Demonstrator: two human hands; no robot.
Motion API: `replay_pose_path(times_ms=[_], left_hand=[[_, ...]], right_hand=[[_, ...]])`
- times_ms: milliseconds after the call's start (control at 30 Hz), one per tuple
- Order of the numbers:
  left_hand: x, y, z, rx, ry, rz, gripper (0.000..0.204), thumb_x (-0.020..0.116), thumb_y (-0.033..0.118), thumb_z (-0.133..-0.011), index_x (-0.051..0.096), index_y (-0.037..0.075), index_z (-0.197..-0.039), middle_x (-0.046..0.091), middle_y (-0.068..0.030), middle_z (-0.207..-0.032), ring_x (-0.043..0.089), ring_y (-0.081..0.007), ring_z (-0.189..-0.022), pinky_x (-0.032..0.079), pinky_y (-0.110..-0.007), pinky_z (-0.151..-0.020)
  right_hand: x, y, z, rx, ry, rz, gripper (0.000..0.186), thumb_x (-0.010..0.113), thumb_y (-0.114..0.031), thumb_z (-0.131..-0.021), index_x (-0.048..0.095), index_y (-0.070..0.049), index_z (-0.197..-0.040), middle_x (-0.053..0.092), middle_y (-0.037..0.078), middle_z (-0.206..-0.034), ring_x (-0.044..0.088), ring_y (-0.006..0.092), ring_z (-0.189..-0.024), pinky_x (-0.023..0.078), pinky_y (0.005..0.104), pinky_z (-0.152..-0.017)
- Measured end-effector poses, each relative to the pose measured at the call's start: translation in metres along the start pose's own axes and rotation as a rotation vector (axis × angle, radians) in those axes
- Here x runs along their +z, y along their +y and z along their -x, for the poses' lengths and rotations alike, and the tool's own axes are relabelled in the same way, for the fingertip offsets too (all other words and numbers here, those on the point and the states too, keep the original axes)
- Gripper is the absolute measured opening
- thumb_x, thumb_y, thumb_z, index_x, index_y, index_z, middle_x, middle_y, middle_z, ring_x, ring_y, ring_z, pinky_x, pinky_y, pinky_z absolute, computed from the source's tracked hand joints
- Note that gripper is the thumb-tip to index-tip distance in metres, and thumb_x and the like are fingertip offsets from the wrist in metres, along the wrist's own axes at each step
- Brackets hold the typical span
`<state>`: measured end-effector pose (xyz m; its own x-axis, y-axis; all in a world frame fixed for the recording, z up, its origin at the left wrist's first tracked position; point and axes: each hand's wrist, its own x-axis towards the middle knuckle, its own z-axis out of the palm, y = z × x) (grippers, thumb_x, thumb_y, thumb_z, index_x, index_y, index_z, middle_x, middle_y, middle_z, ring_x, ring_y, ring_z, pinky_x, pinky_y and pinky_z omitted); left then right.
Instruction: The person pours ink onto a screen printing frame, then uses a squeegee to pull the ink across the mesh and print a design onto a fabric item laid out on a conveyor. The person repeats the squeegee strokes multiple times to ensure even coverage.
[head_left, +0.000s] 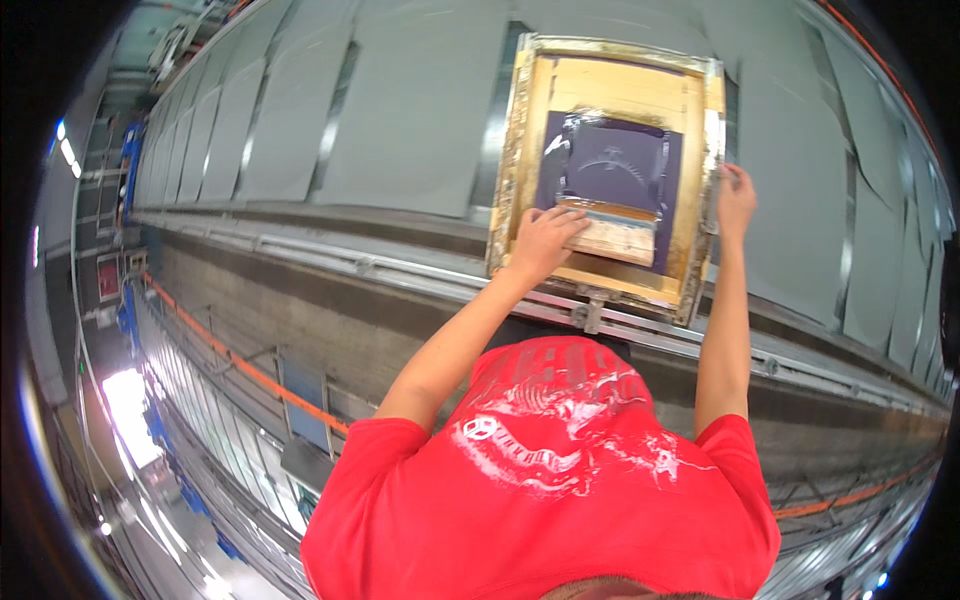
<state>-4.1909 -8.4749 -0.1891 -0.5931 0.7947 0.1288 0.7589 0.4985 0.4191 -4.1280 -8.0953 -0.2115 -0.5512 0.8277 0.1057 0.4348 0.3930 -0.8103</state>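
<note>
Frame: one upright-looking rectangle of pale, stained wood (521, 125) lying flat on the table (494, 150), with a yellow mesh (620, 80) and a dark purple block in the middle; glossy ink (612, 165) covers much of that block, with a faint pale arc showing in it.
Squeegee: one, a broad, pale wooden bar with worn patches (612, 240), lying crosswise inside the near half of the frame, just nearer than the glossy ink.
Left hand: bent over the squeegee's left end (545, 243), partly closed, with hold of it; the thumb is hidden.
Right hand: at the frame's right rim (736, 200), fingers loosely bent; whether it grips the rim, I cannot tell.
Between the hands: most of the frame, and most of the squeegee.
Panels: several grey sheets (410, 110), left and right of the frame; too bent at the edges to count.
Rail: metal, along the table's near side (420, 283).
</note>
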Motion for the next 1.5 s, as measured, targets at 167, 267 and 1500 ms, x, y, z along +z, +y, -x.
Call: replay_pose_path(times_ms=[167, 267, 1500], left_hand=[[-0.016, 0.008, -0.004, -0.028, 0.029, -0.016, 0.064, 0.077, 0.008, -0.070, 0.066, 0.020, -0.132, 0.064, 0.0019, -0.139, 0.057, -0.0217, -0.129, 0.040, -0.043, -0.102], [-0.020, 0.004, 0.001, -0.069, 0.026, -0.056, 0.064, 0.078, 0.007, -0.068, 0.067, 0.019, -0.130, 0.065, 0.0008, -0.137, 0.058, -0.0222, -0.128, 0.041, -0.042, -0.103], [-0.057, -0.079, -0.197, -0.042, -0.082, 0.041, 0.041, 0.075, 0.004, -0.075, 0.077, 0.018, -0.113, 0.075, -0.0111, -0.104, 0.068, -0.0329, -0.095, 0.055, -0.042, -0.085]], right_hand=[[0.000, -0.029, 0.013, -0.040, 0.006, -0.057, 0.024, 0.065, -0.030, -0.098, 0.072, -0.010, -0.110, 0.053, 0.003, -0.067, 0.046, 0.0144, -0.062, 0.041, 0.0345, -0.059], [0.032, -0.012, 0.020, -0.146, 0.042, -0.177, 0.024, 0.064, -0.030, -0.099, 0.071, -0.010, -0.110, 0.054, 0.002, -0.066, 0.048, 0.0130, -0.061, 0.041, 0.0345, -0.058], [0.061, -0.124, -0.010, -0.454, -0.649, 0.374, 0.044, 0.079, -0.025, -0.083, 0.070, -0.008, -0.122, 0.065, 0.014, -0.122, 0.060, 0.0356, -0.116, 0.051, 0.0435, -0.096]])
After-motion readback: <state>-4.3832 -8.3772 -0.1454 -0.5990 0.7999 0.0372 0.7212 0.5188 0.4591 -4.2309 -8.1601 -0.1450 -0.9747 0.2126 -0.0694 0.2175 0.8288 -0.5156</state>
